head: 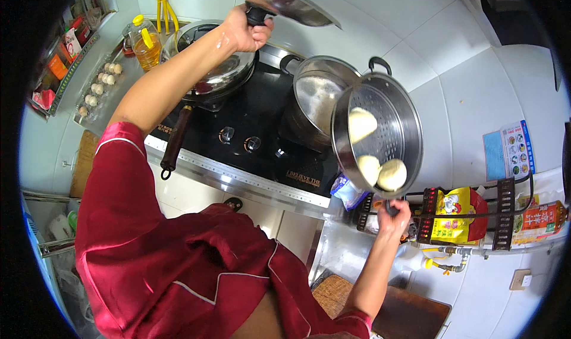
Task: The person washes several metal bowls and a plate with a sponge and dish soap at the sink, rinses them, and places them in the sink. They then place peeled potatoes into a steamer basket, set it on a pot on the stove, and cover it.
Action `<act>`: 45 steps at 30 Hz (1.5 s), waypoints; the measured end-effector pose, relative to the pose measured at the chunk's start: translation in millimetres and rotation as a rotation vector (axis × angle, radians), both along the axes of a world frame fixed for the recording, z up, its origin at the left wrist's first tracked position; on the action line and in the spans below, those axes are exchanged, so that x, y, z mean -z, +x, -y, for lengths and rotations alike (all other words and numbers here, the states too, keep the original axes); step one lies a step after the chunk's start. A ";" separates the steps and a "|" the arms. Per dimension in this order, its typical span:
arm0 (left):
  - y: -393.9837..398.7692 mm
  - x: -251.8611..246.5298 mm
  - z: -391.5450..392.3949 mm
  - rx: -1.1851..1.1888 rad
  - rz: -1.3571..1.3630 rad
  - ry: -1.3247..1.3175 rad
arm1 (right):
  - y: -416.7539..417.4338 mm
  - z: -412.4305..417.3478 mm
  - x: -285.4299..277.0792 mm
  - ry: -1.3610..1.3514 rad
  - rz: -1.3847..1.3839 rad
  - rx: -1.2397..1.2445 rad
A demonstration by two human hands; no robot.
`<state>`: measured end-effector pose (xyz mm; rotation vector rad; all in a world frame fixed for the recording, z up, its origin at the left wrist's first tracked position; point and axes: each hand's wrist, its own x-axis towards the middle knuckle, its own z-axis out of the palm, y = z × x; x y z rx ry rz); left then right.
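My left hand (pixel 250 29) grips the black knob of a metal pot lid (pixel 290 4), raised at the top of the view. With my right hand (pixel 395 218) I hold a side handle of a perforated steamer basket (pixel 401 111), which tilts beside the open steamer pot. Pale steamed buns (pixel 392 175) rest inside, against its lower and left side. The steel pot (pixel 328 67) stands uncovered on the right of the black gas stove (pixel 209 134), with cloudy liquid in it.
A lidded frying pan (pixel 223 76) sits on the left burner, its long handle (pixel 177 138) jutting over the front edge. An oil bottle (pixel 147 47) and eggs (pixel 107 78) stand left. Seasoning packets (pixel 457 214) fill a wall rack at right. Below are a woven mat (pixel 332 294) and yellow-handled gas pipes (pixel 455 254).
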<state>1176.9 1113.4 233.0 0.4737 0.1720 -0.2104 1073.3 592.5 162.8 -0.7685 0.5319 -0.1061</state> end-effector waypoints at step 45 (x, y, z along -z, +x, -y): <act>-34.5 -52.5 26.1 -0.368 0.153 1.088 | 30.9 -73.6 99.1 -0.278 0.535 -0.193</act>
